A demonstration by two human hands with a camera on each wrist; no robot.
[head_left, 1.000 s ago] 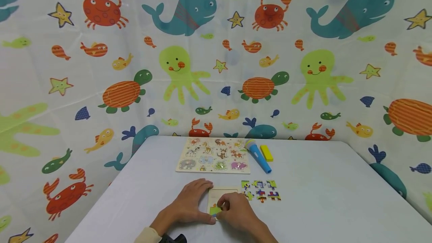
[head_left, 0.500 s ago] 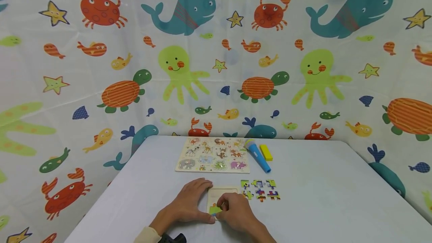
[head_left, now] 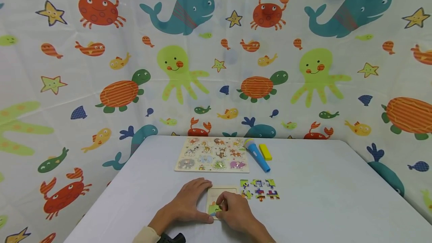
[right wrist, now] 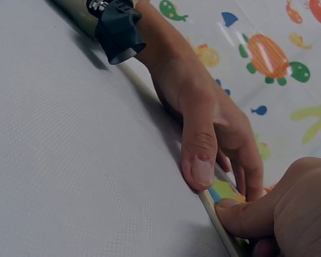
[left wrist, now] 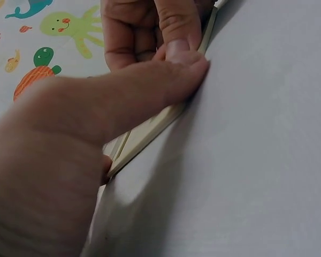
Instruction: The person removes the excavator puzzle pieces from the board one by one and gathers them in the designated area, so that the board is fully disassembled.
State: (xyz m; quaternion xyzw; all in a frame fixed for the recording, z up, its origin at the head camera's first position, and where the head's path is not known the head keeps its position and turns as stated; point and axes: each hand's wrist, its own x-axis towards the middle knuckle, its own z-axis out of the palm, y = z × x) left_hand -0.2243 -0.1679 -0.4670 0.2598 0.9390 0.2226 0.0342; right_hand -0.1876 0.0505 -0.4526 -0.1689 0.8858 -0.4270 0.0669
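A small wooden puzzle tray [head_left: 216,195] lies near the front of the table, with a green puzzle piece [head_left: 213,209] in its near left corner. My left hand [head_left: 189,202] grips the tray along its left side, thumb at the near edge and fingers toward the far left corner. Over the tray, my right hand [head_left: 235,210] has curled fingers, and its thumb presses at the near edge beside the green piece. It seems to pinch another puzzle piece, mostly hidden beneath the fingers. Several loose puzzle pieces [head_left: 260,189] lie in two rows to the tray's right.
Farther back lies a wooden animal peg puzzle [head_left: 212,155]. A blue toy microphone [head_left: 258,156] and a yellow block [head_left: 265,152] rest at its right. The white table [head_left: 324,183] ends against a sea-animal curtain [head_left: 216,115].
The right fingers shift very slightly over the tray, and a little more of the green piece shows. The left hand keeps its hold; the whole view drifts slightly.
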